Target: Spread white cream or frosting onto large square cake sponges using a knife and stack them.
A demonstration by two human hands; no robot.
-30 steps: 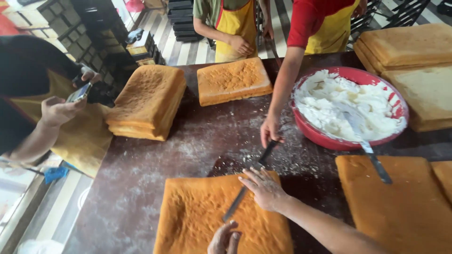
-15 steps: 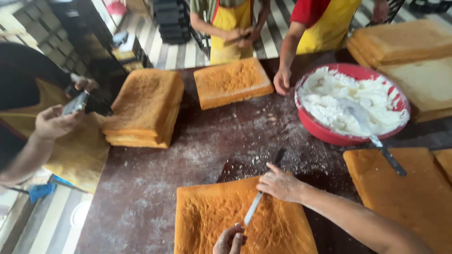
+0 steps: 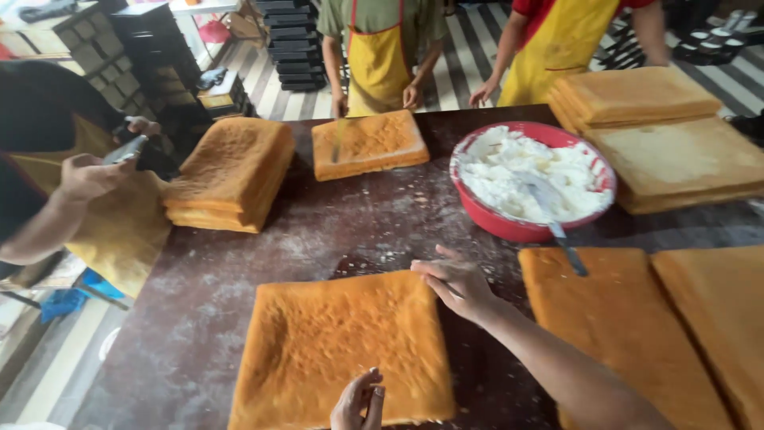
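A flat square golden sponge cake sheet [image 3: 342, 346] lies at the near edge of the dark floured table [image 3: 199, 318]. The right hand [image 3: 454, 283] rests at its far-right corner — fingers curled on a thin knife. The left hand [image 3: 358, 400] touches its near edge, fingers loosely together, holding nothing.

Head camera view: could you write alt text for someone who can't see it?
Seen from above, a person's right hand rests at the far right corner of a square golden sponge cake sheet on a floured brown table, while the left hand touches its near edge. Beyond sit a red bowl of white cream with a spatula, stacked sponge sheets, and aproned workers.
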